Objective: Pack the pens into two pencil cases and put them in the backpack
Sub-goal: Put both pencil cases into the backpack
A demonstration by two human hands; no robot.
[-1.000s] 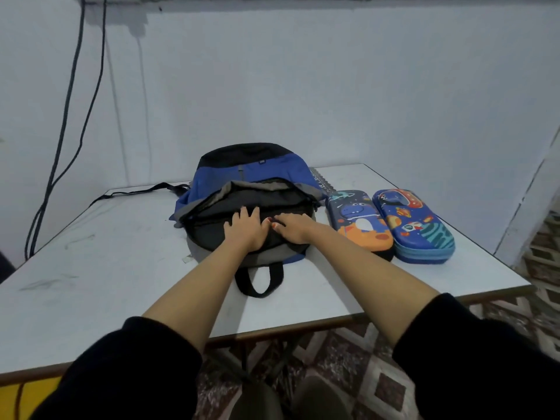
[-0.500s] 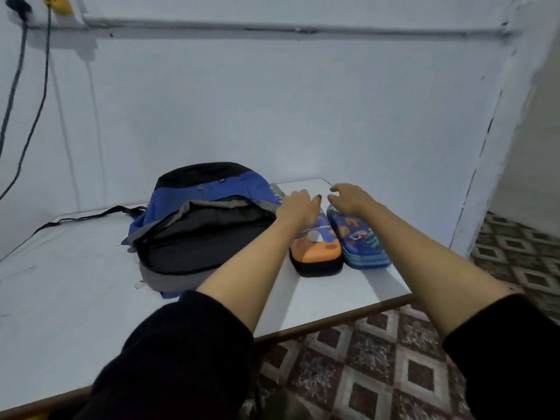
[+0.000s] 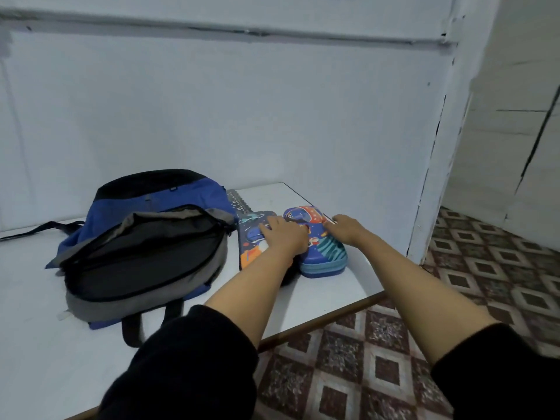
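Two closed pencil cases lie side by side on the white surface [image 3: 318, 298], just right of the blue backpack [image 3: 145, 250], whose main pocket gapes open. The left grip [image 3: 285, 234] lies flat, fingers fairly straight, on the orange-and-navy case [image 3: 251, 237]. The right grip [image 3: 345, 230] touches the right edge of the blue rocket-print case [image 3: 324, 253]; whether it clasps it I cannot tell.

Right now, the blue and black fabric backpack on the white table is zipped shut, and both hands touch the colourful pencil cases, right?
No. The blue and black fabric backpack is unzipped, as the head view shows. It does lie on the white table, with the left hand on the blue and orange pencil case and the right hand on the blue and red pencil case.
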